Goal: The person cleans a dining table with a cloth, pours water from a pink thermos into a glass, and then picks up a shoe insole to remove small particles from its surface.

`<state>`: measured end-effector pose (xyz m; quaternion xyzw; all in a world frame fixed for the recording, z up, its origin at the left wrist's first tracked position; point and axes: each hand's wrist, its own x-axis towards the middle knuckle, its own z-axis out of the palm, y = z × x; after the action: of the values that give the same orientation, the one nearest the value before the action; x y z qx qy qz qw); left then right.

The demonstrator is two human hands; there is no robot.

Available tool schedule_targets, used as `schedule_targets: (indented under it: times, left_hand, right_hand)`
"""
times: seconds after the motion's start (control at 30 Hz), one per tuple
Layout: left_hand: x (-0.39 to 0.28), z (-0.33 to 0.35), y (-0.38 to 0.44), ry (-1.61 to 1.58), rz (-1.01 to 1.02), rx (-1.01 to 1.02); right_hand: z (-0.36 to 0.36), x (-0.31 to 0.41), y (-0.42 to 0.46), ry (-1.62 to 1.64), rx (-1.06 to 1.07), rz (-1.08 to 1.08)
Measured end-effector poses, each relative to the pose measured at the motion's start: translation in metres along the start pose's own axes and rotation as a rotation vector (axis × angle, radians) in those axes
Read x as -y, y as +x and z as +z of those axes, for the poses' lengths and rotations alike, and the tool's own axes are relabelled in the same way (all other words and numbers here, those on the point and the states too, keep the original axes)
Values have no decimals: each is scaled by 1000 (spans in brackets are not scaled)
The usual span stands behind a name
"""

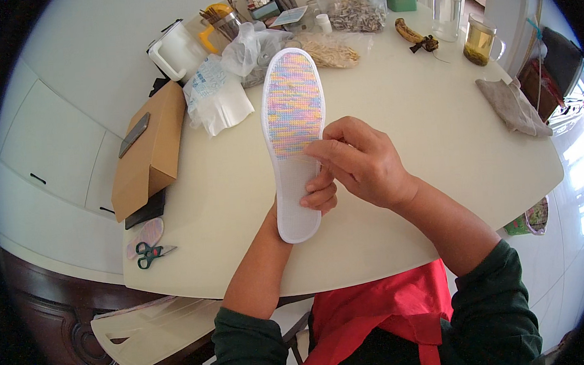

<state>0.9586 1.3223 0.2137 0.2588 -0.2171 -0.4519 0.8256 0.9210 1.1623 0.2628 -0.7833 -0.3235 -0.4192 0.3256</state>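
A white-edged shoe insole (293, 108) stands nearly upright over the table, its upper part covered in pink, blue and yellow stitches and its lower part plain white mesh. My left hand (319, 191) holds it from behind, with fingers curled round its right edge. My right hand (357, 159) is at the insole's right side, thumb and forefinger pinched together at the lower border of the coloured stitches. A thin thread seems to run there; whether a needle is between the fingertips cannot be told. Green-handled scissors (149, 253) lie at the table's left edge, against another stitched piece (151, 230).
A cardboard box (164, 152) with a phone (134, 135) on it stands at left. Behind are a white kettle (178, 52), plastic bags (218, 94) and a bag of dried food (329, 51). A banana (408, 31), a glass mug (479, 41) and a cloth (511, 106) lie right.
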Motion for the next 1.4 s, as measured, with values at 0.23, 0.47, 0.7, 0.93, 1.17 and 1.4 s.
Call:
schedule_targets:
  times: [0.23,0.47,0.7,0.93,1.17,1.4]
  left_hand:
    - [6,-12,0,-106,-2,-6]
    - [-2,11,1,-126,-21,-144]
    - [4,29,7,627,228,-566]
    - [-3,10,0,-168,85,-90]
    - [-1,-5,1,-96,86,57]
    - [0,5,2,-33,14,-242]
  right_hand:
    - [0,-1,-1,-22,29,0]
    - [3,-2,1,-17,-44,-76]
    - [1,5,3,-8,18,-249]
    - [-4,7,1,-91,-22,97]
    - [-1,2,6,-3,-102,33]
    - [2,3,2,58,-56,-7]
